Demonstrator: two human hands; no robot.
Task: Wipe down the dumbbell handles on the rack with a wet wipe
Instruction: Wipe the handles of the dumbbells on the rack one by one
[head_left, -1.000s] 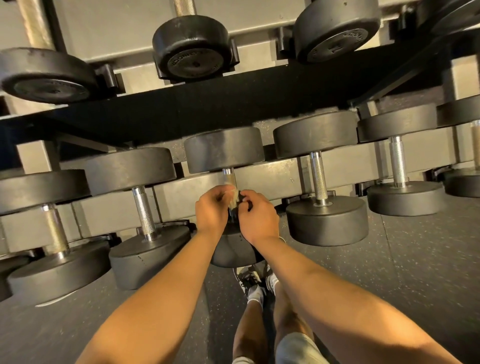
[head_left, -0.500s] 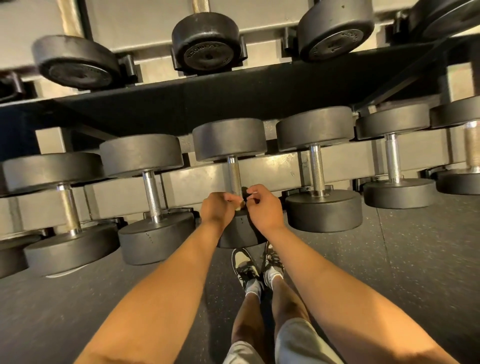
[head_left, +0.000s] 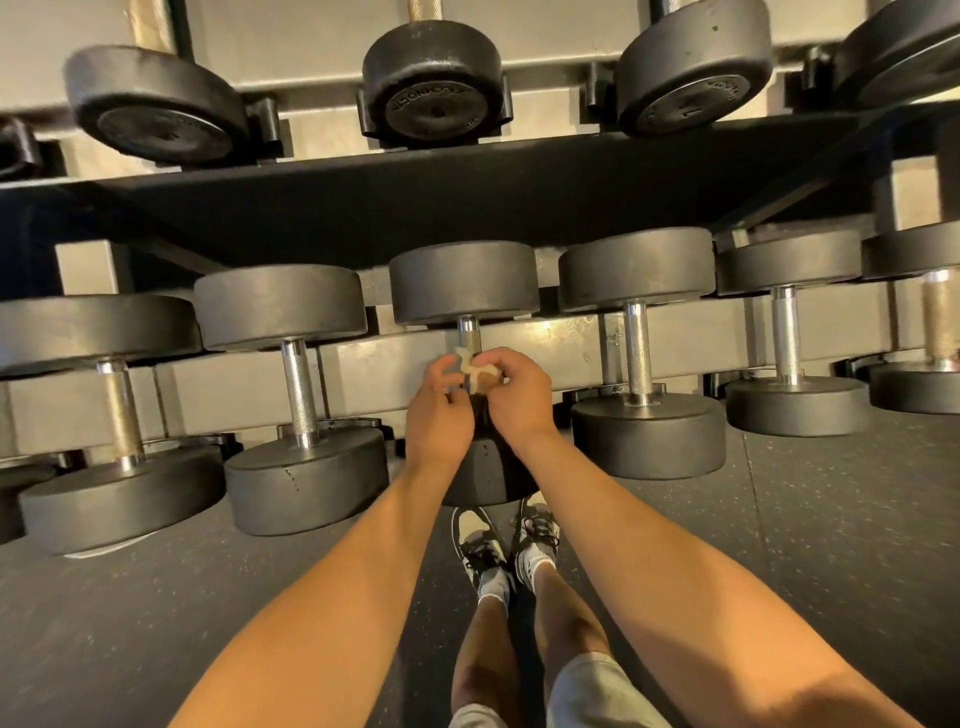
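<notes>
Both hands are at the middle dumbbell of the lower shelf. The left hand (head_left: 439, 410) and the right hand (head_left: 517, 395) each pinch with the fingertips one side of a small crumpled whitish wet wipe (head_left: 474, 366). The wipe lies against the knurled silver metal handle (head_left: 469, 335) of that dumbbell, just below the far black round weight head (head_left: 464, 283). Only the upper part of this handle shows; the rest is hidden behind the wipe and the fingers. The near head (head_left: 491, 475) of the same dumbbell shows below the wrists.

The grey metal two-tier rack (head_left: 374, 371) holds the dumbbells in a row, each one lying across the beam in a black cradle. On the lower tier, two dumbbells lie to the left of the hands; the nearer one has a bare silver handle (head_left: 300, 397). To the right lies another with a bare silver handle (head_left: 638, 358), and further ones after it. On the upper tier only the round black ends (head_left: 432, 83) of the dumbbells are seen.

Below, the person's black and white sneakers (head_left: 506, 545) stand on the dark speckled rubber floor (head_left: 779, 519).
</notes>
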